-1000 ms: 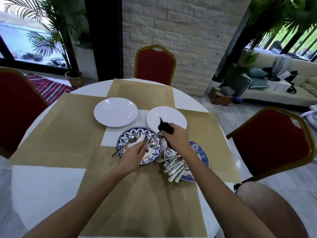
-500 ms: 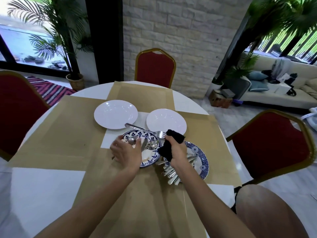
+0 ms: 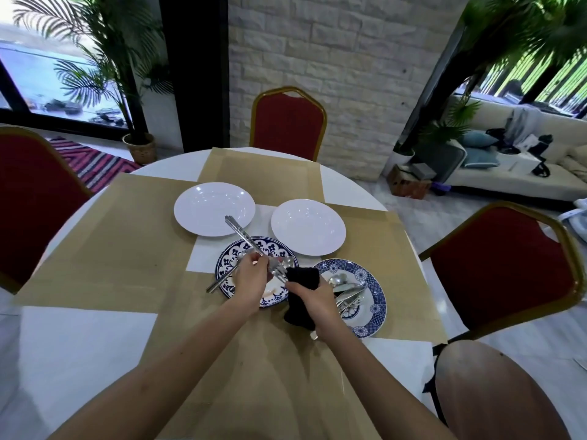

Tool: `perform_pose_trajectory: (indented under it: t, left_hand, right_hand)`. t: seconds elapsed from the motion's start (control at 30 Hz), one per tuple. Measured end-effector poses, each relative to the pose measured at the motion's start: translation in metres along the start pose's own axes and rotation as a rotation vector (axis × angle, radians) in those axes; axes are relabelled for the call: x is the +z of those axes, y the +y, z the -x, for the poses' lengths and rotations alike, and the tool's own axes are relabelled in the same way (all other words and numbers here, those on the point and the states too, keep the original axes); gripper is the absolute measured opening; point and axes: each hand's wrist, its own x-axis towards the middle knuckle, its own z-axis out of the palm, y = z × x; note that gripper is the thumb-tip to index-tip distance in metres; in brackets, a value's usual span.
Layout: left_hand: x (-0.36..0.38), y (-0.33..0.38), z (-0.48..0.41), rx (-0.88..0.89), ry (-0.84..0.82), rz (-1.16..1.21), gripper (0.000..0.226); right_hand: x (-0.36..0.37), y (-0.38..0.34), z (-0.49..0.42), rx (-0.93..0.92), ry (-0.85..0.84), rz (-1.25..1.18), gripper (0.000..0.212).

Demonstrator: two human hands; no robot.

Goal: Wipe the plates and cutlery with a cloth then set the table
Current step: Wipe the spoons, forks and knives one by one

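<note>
Four plates clustered mid-frame, nothing set yet.
Left hand grips a fork, right hand the cloth; cutlery pile awaits wiping.

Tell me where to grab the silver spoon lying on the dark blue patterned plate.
Take the silver spoon by its handle tip, from the near-left: it overhangs the dark blue patterned plate's rim, while the left hand crowds its bowl.

Ref: dark-blue plate. L of it & on its near side: bare mat, free approach. Beyond it: white plate & 2nd white plate block. Just R: light-blue plate w/ cutlery pile. Above it: left hand gripping fork, right hand gripping black cloth.
</note>
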Motion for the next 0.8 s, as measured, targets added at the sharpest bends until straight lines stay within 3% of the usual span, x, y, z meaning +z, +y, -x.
perform_pose_trajectory:
  t: [0.1,0.23,0.33,0.47,0.63,0.73,0.8]
  left_hand:
    - [-0.004,0.006,0.0,0.014,-0.024,-0.012,0.013]
    - [-0.013,0.009,0.005,0.055,-0.169,-0.212,0.017]
    - [-0.014,0.004,0.002,0.072,-0.276,-0.329,0.021]
    - [-0.01,0.003,0.008,0.098,-0.372,-0.47,0.02]
    - [-0.007,-0.002,0.01,0.159,-0.335,-0.506,0.019]
    - [-0.011,-0.005,0.013,0.19,-0.309,-0.516,0.018]
    - [-0.014,-0.005,0.015,0.199,-0.303,-0.518,0.015]
  right_hand:
    - [-0.014,-0.002,-0.007,-0.013,-0.025,0.09,0.03]
    - [-0.03,-0.016,-0.023,-0.075,0.072,0.156,0.019]
    - [-0.033,-0.033,-0.027,-0.226,0.14,0.275,0.023]
    - [-0.026,-0.044,-0.03,-0.461,0.094,0.459,0.03]
    - [-0.018,-0.025,-0.033,-0.713,-0.019,0.831,0.031]
    - [-0.02,-0.023,-0.036,-0.76,0.072,0.866,0.028]
    - [-0.029,-0.031,-0.043,-0.695,0.201,0.869,0.028]
